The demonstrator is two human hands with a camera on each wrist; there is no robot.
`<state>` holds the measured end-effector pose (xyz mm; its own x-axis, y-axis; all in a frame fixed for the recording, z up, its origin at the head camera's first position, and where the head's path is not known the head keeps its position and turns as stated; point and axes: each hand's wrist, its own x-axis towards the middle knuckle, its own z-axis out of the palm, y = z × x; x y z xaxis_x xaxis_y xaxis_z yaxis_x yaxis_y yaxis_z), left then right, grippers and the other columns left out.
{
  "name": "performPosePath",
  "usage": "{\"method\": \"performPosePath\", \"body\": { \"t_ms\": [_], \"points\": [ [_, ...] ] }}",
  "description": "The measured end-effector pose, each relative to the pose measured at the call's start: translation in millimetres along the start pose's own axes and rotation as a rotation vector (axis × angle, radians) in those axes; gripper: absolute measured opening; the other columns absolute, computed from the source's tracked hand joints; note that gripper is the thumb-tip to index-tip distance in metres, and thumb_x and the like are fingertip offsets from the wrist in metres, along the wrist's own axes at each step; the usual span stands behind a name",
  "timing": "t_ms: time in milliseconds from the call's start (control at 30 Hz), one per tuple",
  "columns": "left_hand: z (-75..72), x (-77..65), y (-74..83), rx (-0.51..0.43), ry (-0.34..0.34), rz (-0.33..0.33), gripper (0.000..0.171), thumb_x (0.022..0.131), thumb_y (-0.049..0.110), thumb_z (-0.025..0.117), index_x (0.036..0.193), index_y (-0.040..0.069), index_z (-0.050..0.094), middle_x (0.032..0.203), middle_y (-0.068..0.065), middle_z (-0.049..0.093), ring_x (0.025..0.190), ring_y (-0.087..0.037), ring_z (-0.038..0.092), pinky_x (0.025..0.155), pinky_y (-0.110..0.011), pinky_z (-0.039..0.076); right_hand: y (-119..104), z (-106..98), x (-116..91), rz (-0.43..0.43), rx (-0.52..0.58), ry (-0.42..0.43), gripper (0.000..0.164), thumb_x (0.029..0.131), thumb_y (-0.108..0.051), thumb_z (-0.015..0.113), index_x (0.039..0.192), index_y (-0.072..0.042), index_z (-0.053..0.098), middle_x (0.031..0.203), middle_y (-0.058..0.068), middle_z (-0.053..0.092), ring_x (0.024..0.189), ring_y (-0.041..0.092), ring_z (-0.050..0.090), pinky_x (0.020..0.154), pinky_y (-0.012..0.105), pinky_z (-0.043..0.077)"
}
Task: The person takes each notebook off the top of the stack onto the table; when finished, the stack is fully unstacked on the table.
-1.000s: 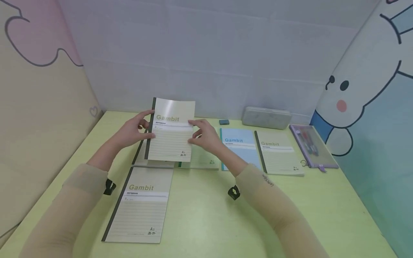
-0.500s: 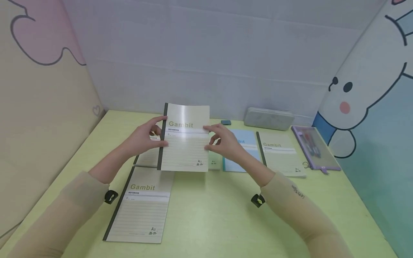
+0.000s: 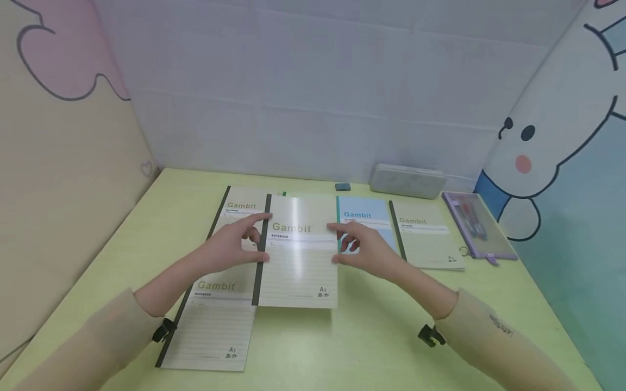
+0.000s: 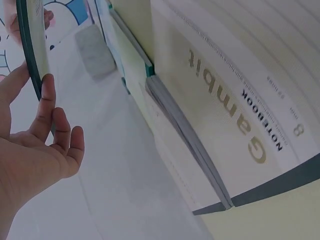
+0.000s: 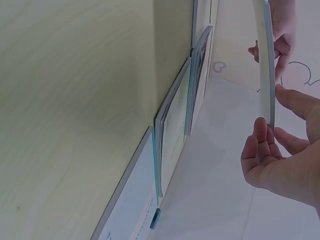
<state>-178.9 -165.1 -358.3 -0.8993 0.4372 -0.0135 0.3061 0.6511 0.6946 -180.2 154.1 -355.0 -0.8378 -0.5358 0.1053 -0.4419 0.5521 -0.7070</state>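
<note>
Both hands hold a cream Gambit notebook (image 3: pixel 300 271) with a dark spine, raised over the table. My left hand (image 3: pixel 230 245) pinches it at the spine edge, and my right hand (image 3: pixel 369 248) pinches the opposite edge. The left wrist view shows the notebook (image 4: pixel 37 40) edge-on between thumb and fingers; the right wrist view shows its thin edge (image 5: pixel 267 65) gripped likewise. Behind and left of it lie two more cream notebooks, one at the front (image 3: pixel 210 336) and one further back (image 3: pixel 244 196). A green-spined notebook (image 3: pixel 305 194) is mostly hidden behind the held one.
A blue Gambit notebook (image 3: pixel 367 209) and another cream notebook (image 3: pixel 425 241) lie to the right. Further right is a purple-trimmed pouch (image 3: pixel 481 228) with pens inside. A grey case (image 3: pixel 408 181) and a small blue-grey block (image 3: pixel 343 187) stand near the back wall.
Both hands have brought the held notebook rightward and nearer to me, away from above the back-left notebook. That notebook's cover now shows more, while the green-spined one is more hidden.
</note>
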Motion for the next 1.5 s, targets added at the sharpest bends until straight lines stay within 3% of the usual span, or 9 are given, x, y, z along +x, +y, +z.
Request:
{"method": "performPosePath", "body": {
  "t_ms": [200,367,600,967,1133,1300,1500],
  "points": [
    [26.3,-15.2,4.8,-0.002,-0.075,-0.035,0.089,0.072,0.034,0.081,0.146,0.02,0.032,0.081,0.015,0.063,0.087,-0.011,0.057,0.092,-0.043,0.042,5,9,-26,0.017,-0.033,-0.04,0.066,0.075,-0.02,0.08,0.135,-0.012,0.053,0.096,0.003,0.058,0.082,0.014,0.055,0.073,0.029,0.05],
    [49.5,-24.8,5.7,0.069,-0.097,-0.086,0.091,0.069,0.026,0.084,0.145,0.013,0.035,0.073,0.016,0.06,0.08,-0.01,0.053,0.084,-0.036,0.04,11,27,-39,0.046,-0.043,-0.108,0.068,0.073,-0.021,0.081,0.134,-0.013,0.053,0.091,-0.005,0.055,0.077,0.013,0.052,0.069,0.024,0.048],
    [71.1,-33.7,3.1,0.18,-0.122,-0.133,0.091,0.067,0.028,0.085,0.143,0.01,0.039,0.073,0.01,0.053,0.071,-0.01,0.047,0.066,-0.027,0.04,20,49,-47,0.106,-0.056,-0.183,0.072,0.07,-0.016,0.083,0.135,-0.01,0.052,0.091,-0.006,0.055,0.077,0.012,0.049,0.063,0.022,0.043],
    [76.0,-37.4,0.3,0.221,-0.197,-0.119,0.084,0.07,0.029,0.083,0.14,0.007,0.042,0.071,0.006,0.052,0.066,-0.011,0.047,0.061,-0.027,0.039,28,63,-48,0.129,-0.124,-0.255,0.069,0.072,-0.022,0.082,0.134,-0.012,0.052,0.087,-0.006,0.052,0.074,0.009,0.046,0.063,0.022,0.041],
    [78.6,-33.5,-1.6,0.269,-0.193,-0.124,0.082,0.07,0.031,0.083,0.138,0.007,0.044,0.069,0.006,0.05,0.063,-0.011,0.046,0.059,-0.027,0.038,33,61,-43,0.105,-0.104,-0.251,0.065,0.072,-0.02,0.082,0.13,-0.011,0.056,0.084,-0.005,0.053,0.067,0.007,0.044,0.059,0.02,0.039],
    [78.6,-31.9,-2.0,0.293,-0.196,-0.118,0.082,0.069,0.031,0.083,0.137,0.006,0.046,0.068,0.007,0.05,0.062,-0.01,0.045,0.058,-0.026,0.037,31,60,-43,0.086,-0.133,-0.246,0.063,0.071,-0.02,0.082,0.129,-0.011,0.057,0.085,-0.004,0.051,0.072,0.01,0.043,0.061,0.021,0.038],
    [68.8,-28.4,-2.7,0.275,-0.18,-0.129,0.083,0.069,0.031,0.083,0.139,0.009,0.045,0.067,0.01,0.052,0.063,-0.009,0.047,0.06,-0.026,0.039,22,50,-38,0.098,-0.175,-0.222,0.064,0.073,-0.025,0.081,0.131,-0.014,0.055,0.092,-0.001,0.052,0.072,0.011,0.044,0.062,0.023,0.039]
  ]
}}
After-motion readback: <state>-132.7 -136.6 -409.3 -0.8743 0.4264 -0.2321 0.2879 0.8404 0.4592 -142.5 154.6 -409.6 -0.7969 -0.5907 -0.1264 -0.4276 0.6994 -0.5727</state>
